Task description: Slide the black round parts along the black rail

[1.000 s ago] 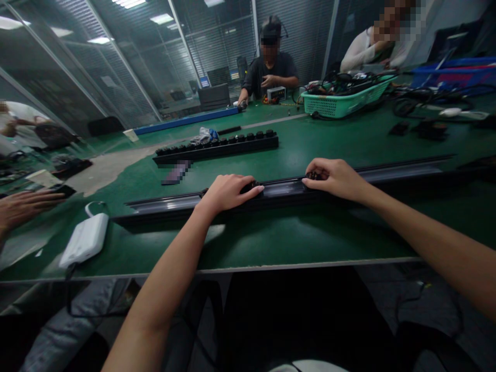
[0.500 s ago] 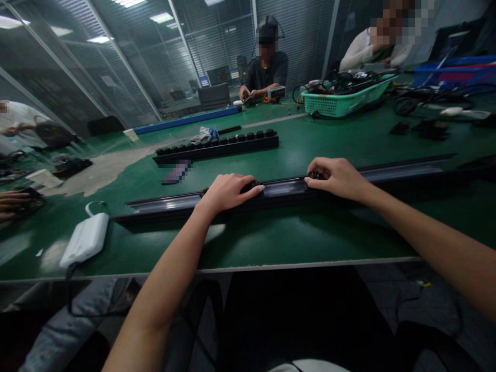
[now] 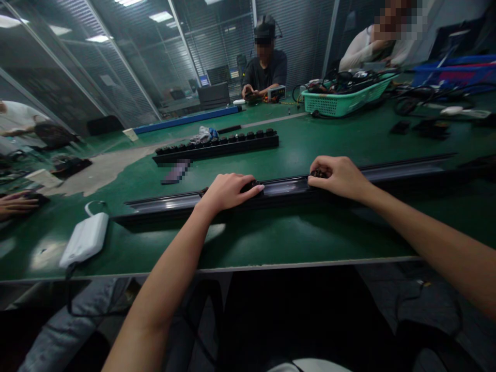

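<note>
A long black channel-shaped rail [image 3: 287,186] lies across the green table in front of me. My left hand [image 3: 228,191] is closed over small dark parts at the rail's middle; a dark round part [image 3: 254,184] shows past its thumb, another bit at its left side. Farther right, my right hand [image 3: 337,175] pinches a small dark round part [image 3: 320,173] with thumb and fingers, at the rail's upper edge. What kind of parts these are I cannot make out. Behind the rail stands a black strip [image 3: 232,147] carrying a row of several black round pieces.
A white power bank [image 3: 85,238] with a cable lies at the left front. Across the table are a green basket [image 3: 329,103] of cables, a blue bar [image 3: 186,120] and a phone-like item [image 3: 176,172]. Several people sit around; a co-worker's hand [image 3: 17,205] shows at left.
My right hand has shifted slightly right along the rail with its dark part. My left hand stays in place. The co-worker's hand at the left edge has moved a little.
</note>
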Available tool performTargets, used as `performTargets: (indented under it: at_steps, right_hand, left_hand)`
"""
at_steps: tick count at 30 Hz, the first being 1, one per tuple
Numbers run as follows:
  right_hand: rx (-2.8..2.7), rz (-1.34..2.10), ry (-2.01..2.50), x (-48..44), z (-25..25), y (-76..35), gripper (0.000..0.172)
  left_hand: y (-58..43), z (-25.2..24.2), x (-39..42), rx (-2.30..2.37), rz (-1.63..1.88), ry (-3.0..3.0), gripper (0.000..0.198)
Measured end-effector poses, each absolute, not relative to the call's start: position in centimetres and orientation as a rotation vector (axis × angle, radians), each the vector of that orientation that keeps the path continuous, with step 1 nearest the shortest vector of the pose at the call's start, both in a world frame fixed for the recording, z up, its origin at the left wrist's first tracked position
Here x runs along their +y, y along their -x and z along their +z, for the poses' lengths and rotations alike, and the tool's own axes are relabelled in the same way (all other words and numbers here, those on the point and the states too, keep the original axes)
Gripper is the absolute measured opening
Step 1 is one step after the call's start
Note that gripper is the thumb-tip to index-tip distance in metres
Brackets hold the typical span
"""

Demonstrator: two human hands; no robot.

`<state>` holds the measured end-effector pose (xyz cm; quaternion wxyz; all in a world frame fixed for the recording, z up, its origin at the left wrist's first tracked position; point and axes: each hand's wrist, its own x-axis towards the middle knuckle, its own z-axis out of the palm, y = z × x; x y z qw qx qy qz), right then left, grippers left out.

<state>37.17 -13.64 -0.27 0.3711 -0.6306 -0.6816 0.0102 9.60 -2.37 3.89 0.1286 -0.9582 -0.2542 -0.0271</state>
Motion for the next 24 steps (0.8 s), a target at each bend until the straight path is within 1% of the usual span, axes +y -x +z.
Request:
performTargets:
  at_steps: [11, 20, 24]
  right_hand:
    - [-1.782, 0.044, 1.631, -13.6, -0.1, -37.3, 0.016]
    - [-1.908, 0.166, 1.629, -13.8, 0.8, -38.2, 0.026]
    - [-1.908, 0.133, 1.617, -14.0, 0.7, -38.1, 0.026]
  left_hand:
    - [-9.7, 4.0, -2.5, -0.752, -0.074, 2.786, 0.067]
    - [-9.6, 4.0, -2.5, -0.766, -0.060, 2.813, 0.067]
    - [-9.6, 4.0, -2.5, -0.775, -0.064, 2.811, 0.067]
